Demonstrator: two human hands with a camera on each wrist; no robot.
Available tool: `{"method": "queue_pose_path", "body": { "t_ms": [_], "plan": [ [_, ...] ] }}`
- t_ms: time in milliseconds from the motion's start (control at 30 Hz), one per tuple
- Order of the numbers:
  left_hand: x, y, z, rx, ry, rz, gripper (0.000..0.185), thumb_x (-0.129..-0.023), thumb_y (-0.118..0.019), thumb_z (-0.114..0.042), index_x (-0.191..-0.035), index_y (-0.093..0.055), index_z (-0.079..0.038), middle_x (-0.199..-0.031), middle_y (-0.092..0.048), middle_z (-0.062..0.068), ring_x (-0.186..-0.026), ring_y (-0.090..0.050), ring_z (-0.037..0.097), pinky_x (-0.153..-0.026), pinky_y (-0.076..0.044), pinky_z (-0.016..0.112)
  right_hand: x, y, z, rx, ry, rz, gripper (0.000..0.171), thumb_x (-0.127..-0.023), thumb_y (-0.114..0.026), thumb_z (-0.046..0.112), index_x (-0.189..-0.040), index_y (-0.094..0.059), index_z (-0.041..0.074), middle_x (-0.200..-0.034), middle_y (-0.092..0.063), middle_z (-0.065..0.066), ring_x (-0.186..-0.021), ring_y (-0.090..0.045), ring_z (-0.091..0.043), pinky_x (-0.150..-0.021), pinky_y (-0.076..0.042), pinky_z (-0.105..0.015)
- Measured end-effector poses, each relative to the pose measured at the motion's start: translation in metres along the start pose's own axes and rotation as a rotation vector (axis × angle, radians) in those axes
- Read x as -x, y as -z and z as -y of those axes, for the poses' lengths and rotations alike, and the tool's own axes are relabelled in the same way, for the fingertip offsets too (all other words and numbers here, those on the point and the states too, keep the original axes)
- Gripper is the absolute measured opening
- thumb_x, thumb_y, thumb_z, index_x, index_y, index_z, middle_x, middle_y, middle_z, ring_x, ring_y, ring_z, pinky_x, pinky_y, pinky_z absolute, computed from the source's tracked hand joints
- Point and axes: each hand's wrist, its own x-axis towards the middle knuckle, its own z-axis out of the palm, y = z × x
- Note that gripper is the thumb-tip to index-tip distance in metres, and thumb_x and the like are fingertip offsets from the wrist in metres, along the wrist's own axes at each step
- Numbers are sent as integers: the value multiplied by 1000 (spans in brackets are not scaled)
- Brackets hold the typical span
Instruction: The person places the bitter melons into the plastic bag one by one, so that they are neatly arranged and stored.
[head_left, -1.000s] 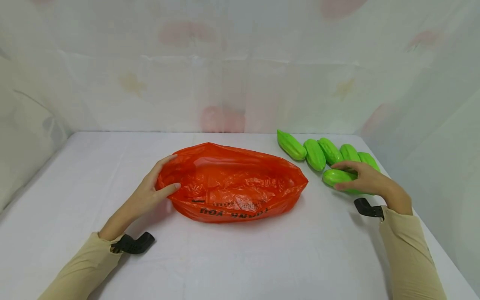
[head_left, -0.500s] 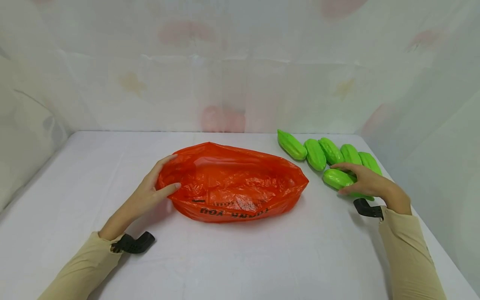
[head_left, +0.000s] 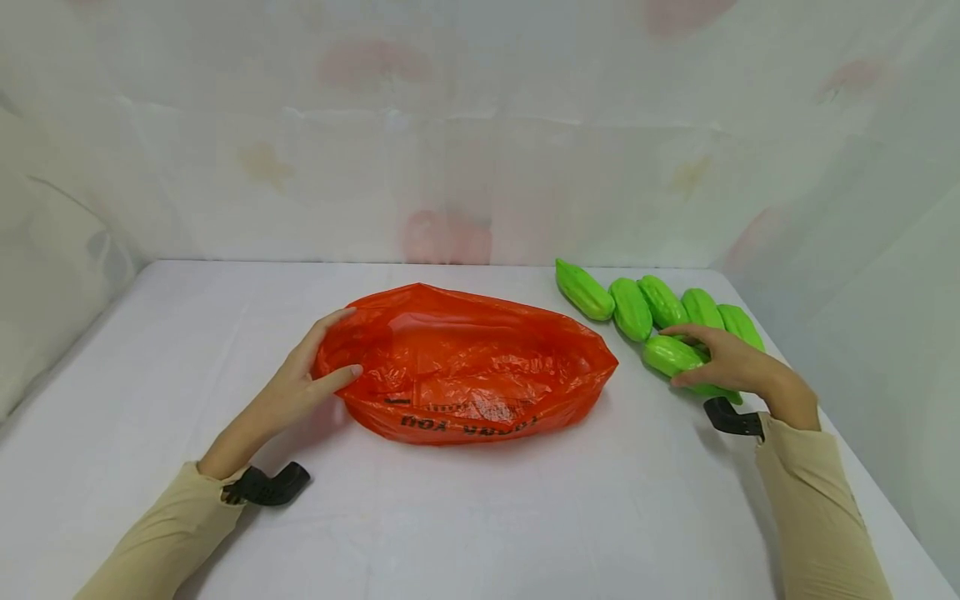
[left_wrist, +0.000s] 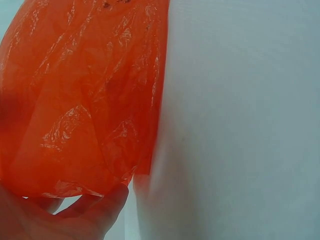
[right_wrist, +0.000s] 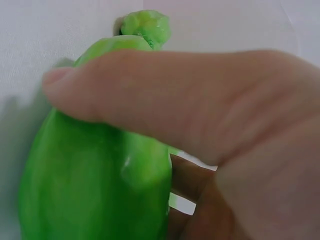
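Note:
A red plastic bag [head_left: 480, 367] with dark lettering lies with its mouth spread wide in the middle of the table. At its left end my left hand [head_left: 296, 392] holds the bag's edge, thumb and fingers apart along the rim; the left wrist view has the fingertips at the plastic [left_wrist: 85, 125]. On the right, my right hand [head_left: 738, 364] grips a bright green ridged gourd [head_left: 670, 355] lying on the table. In the right wrist view, the thumb crosses the gourd [right_wrist: 90, 175] and the other fingers are on its far side, partly hidden.
Several similar green gourds lie in a row behind the right hand, among them a leftmost gourd [head_left: 582, 289] and a right-end gourd [head_left: 738, 323]. A white cloth covers the table [head_left: 480, 517]. Pale curtains [head_left: 480, 150] stand behind it.
The right hand and its gourd shift slightly; the gourd has turned to lie more slantwise, and the thumb has moved a little along it. The left hand and bag stay put.

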Motion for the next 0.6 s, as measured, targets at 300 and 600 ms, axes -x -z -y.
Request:
{"method": "queue_pose_path", "body": {
  "t_ms": [300, 600],
  "plan": [
    [0, 0, -1, 5, 12, 7, 68, -96, -60, -10, -155, -26, -17, -156, -35, 16, -140, -38, 37, -110, -33, 68, -1, 0, 1, 4, -2, 25, 71, -80, -82, 24, -138, -50, 1, -132, -55, -30, -120, -51, -45, -95, -47, -60],
    [0, 1, -1, 18, 20, 10, 68, -96, -61, -10, -155, -26, -17, -156, -35, 16, -140, -37, 39, -110, -31, 70, 2, 2, 1, -1, 30, 33, 68, -81, -81, 23, -138, -51, -1, -134, -55, -31, -122, -51, -47, -95, -48, -59]
  ]
}}
